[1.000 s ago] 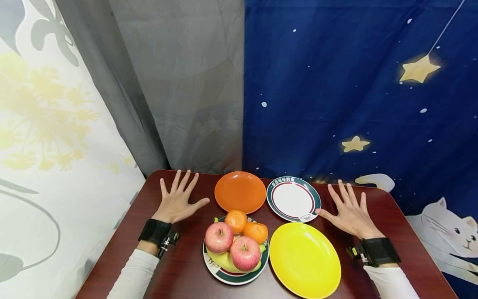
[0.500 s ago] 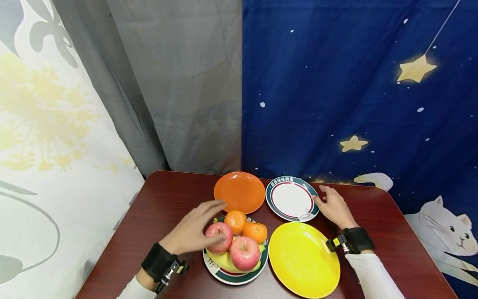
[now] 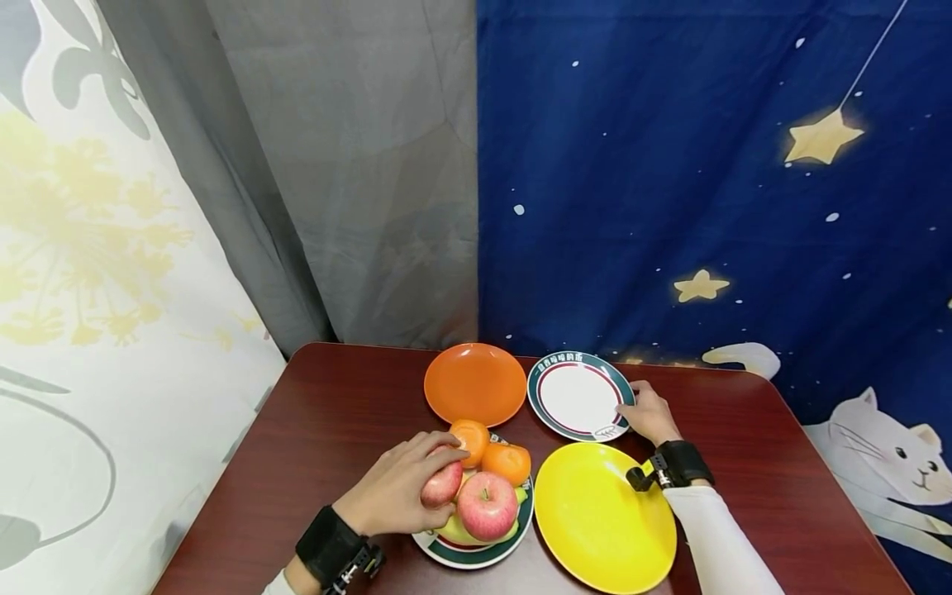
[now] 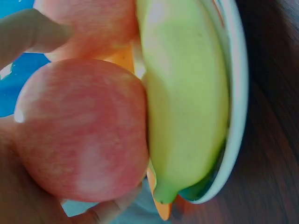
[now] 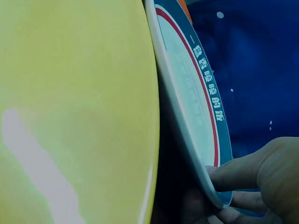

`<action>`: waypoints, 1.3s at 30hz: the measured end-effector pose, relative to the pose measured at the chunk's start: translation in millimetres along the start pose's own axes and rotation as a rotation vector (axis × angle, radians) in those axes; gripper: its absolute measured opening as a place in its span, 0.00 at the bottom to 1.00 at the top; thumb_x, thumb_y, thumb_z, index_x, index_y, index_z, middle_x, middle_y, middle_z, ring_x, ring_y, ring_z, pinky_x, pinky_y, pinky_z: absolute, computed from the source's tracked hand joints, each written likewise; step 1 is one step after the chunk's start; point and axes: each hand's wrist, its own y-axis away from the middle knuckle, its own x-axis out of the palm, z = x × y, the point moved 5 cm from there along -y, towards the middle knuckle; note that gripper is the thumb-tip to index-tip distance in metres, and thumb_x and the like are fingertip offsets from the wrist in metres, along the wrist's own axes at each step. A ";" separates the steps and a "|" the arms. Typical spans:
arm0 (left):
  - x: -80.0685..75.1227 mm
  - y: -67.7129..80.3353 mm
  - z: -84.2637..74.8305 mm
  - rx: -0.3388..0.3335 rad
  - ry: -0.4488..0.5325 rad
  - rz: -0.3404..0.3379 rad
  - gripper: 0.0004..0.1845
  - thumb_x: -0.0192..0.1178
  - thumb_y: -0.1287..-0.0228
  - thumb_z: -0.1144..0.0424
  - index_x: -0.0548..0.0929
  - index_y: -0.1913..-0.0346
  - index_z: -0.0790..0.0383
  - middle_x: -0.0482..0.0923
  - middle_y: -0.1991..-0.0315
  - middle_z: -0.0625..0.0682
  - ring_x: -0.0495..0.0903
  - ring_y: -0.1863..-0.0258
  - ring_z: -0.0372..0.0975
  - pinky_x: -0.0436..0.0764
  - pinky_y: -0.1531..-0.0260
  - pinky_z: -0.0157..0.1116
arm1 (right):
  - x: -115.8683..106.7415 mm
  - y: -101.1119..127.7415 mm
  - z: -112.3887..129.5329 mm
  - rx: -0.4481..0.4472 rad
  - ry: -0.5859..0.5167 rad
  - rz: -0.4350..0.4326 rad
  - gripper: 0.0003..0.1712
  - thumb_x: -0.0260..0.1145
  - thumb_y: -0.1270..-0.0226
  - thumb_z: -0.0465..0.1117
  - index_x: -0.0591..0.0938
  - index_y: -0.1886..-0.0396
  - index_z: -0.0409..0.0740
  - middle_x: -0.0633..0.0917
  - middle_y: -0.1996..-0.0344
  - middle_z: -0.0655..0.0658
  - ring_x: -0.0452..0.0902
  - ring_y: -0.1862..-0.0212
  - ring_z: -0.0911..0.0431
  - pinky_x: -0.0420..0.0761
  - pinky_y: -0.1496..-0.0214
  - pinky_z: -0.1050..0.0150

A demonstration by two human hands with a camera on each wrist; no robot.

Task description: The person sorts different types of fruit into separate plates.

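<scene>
In the head view, my left hand (image 3: 402, 489) curls around the left red apple (image 3: 441, 484) on the fruit plate (image 3: 468, 560). The left wrist view shows this apple against a yellow-green banana (image 4: 187, 102), with the thumb hovering over a second apple (image 3: 487, 506). Two oranges (image 3: 507, 464) lie behind the apples. At the right, my right hand (image 3: 651, 416) pinches the rim of a white plate with a green border (image 3: 580, 397). In the right wrist view its thumb lies on top of the rim and the fingers are at the outer edge and below.
A large yellow plate (image 3: 606, 521) sits in front of the green-rimmed plate, right beside the fruit plate. An orange plate (image 3: 476, 385) stands at the back, left of the green-rimmed one. The brown table (image 3: 320, 413) ends at grey and blue curtains (image 3: 632, 165).
My left hand has come from the table's left side onto the left apple and gripped it. My right hand has moved from lying spread on the table to pinching the green-rimmed plate.
</scene>
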 end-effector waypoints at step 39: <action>68.8 -305.5 -61.5 0.059 -0.229 0.061 0.31 0.71 0.40 0.41 0.78 0.34 0.37 0.74 0.38 0.47 0.75 0.48 0.41 0.82 0.54 0.33 | 2.1 -2.9 -5.6 -0.067 0.006 -0.006 0.36 0.63 0.26 0.38 0.63 0.28 0.21 0.79 0.42 0.20 0.79 0.44 0.33 0.80 0.38 0.40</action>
